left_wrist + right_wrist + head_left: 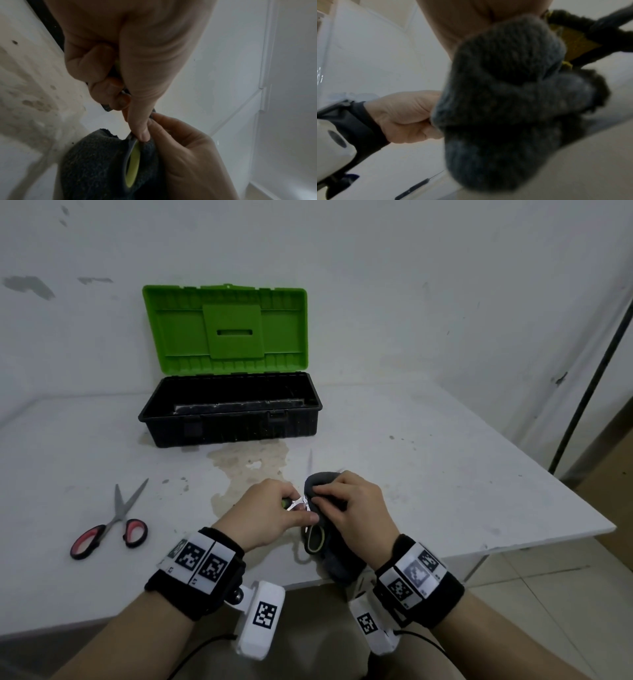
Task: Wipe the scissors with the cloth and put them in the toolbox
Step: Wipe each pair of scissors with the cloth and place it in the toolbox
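Gripping green-handled scissors (310, 534) with the left hand (263, 513), fingers curling round one handle. Pinching the dark cloth (320, 486) around them with the right hand (356, 508), above the tabletop (445, 474) front edge. Lying left: red-handled scissors (109, 523). Standing open behind: toolbox (229, 409).

Toolbox (229, 409) stands behind the hands on the table (445, 474); spare scissors (113, 522) lie left; cloth (334, 559) seemingly overhangs the near edge.

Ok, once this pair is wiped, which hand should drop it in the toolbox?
Left, probably. The left hand already grips the green-handled scissors, while the right hand is wrapped in the cloth. The open toolbox sits ahead on the left.
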A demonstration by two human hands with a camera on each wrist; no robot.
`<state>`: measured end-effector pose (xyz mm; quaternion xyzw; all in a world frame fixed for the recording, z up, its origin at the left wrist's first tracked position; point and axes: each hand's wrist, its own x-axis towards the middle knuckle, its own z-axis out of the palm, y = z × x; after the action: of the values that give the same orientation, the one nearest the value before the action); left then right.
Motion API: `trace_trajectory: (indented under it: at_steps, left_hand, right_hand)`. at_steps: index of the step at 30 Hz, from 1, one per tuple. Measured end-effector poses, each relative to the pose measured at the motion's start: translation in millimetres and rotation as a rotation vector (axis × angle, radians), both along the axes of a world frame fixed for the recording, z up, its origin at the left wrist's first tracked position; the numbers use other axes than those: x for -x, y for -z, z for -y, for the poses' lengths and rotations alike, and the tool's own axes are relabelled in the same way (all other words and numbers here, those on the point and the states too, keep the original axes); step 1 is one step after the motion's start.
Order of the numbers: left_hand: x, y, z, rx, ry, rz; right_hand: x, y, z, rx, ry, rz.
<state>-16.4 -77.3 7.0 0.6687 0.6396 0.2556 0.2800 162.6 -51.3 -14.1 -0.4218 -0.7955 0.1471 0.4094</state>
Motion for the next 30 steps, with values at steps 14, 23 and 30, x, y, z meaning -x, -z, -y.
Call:
trace_trajectory:
  at_steps: [14, 23, 30]
  left_hand:
    - [10.8, -1.6, 0.7, -0.017, 0.027, -0.083]
    - [0.6, 2.9, -5.3, -0.065, 0.114, -0.046]
    - [0.9, 19.0, -5.7, -0.026, 0.018, 0.035]
  right_hand:
    - [-19.1, -13.4, -1.2, -0.024, 0.118, -0.023]
    - [-13.5, -7.6, -12.6, 0.016, 0.152, 0.014]
    - [-36.7, -13.3, -19.4, 0.09, 0.253, -0.027]
